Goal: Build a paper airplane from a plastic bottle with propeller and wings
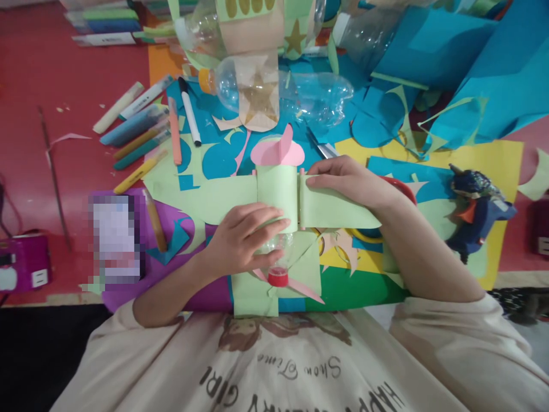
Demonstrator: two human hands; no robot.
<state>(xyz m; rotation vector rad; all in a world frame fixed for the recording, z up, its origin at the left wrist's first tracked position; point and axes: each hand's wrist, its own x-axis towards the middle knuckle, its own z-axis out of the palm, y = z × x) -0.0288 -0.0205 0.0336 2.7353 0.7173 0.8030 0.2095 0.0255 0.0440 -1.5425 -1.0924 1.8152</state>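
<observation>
A model plane (277, 191) made from a plastic bottle lies before me, its body wrapped in light green paper. Its red cap (278, 277) points toward me, and a pink paper tail (278, 152) sits at the far end. Green paper wings stick out on both sides. My left hand (249, 237) curls over the plane's body near the clear bottle neck, fingers bent on it. Along the right wing (334, 203), my right hand (343, 180) grips the far edge close to the body; part of its grip is hidden under the palm.
Beyond the plane lies another clear bottle (315, 94) with an orange cap. Scissors (321, 146) lie near my right hand. Several markers (137, 123) are at left, above a phone (115, 237). A blue glue gun (480, 223) is at right, among coloured paper scraps.
</observation>
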